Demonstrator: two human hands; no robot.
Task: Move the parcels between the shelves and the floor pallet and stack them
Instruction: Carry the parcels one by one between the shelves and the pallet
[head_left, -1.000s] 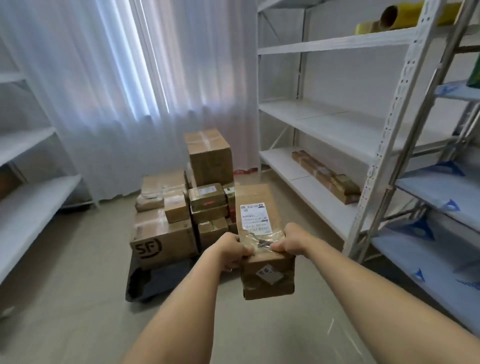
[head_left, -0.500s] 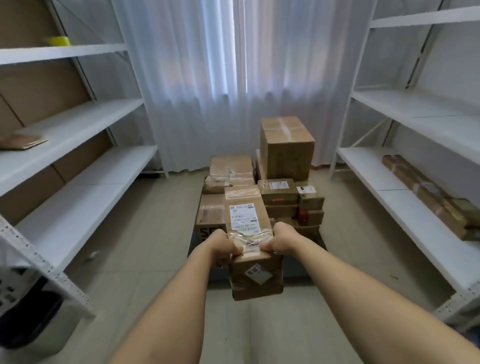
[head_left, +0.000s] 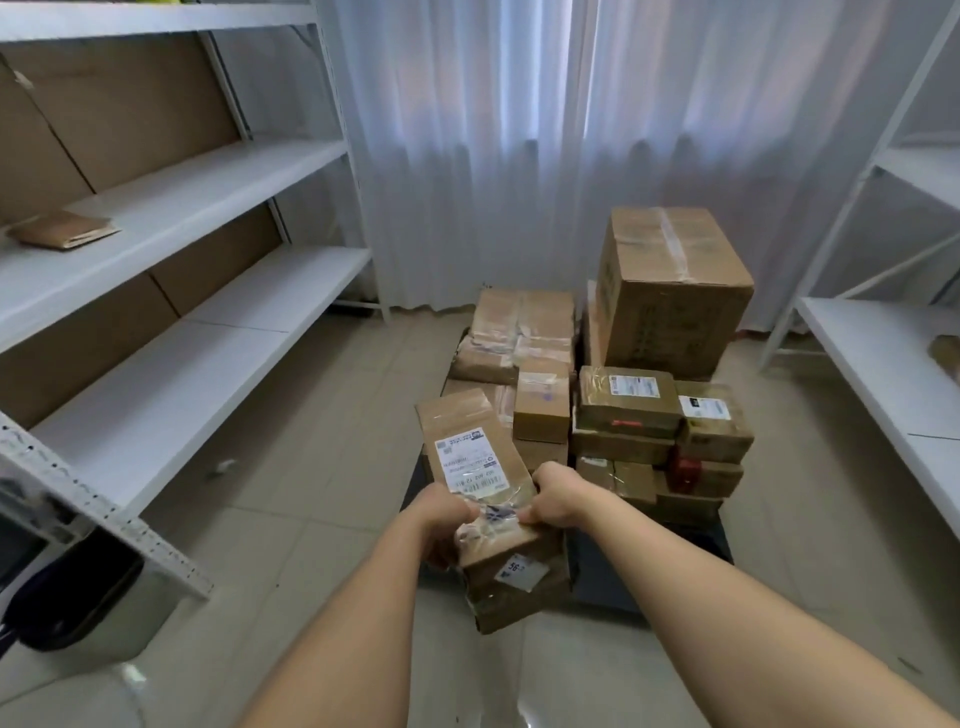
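The view is swinging leftward, the left shelves (head_left: 171, 208) now filling the frame; both hands, left (head_left: 441, 519) and right (head_left: 553, 496), are still gripping the parcel (head_left: 483, 499) above the pallet's (head_left: 696, 540) near edge; it is likely heading for those shelves.

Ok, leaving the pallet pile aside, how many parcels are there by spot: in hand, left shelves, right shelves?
In hand: 1, the held parcel, gripped by the left hand and right hand
On the left shelves: 1, a flat parcel
On the right shelves: 1, an edge parcel cut off by the frame
Total: 3
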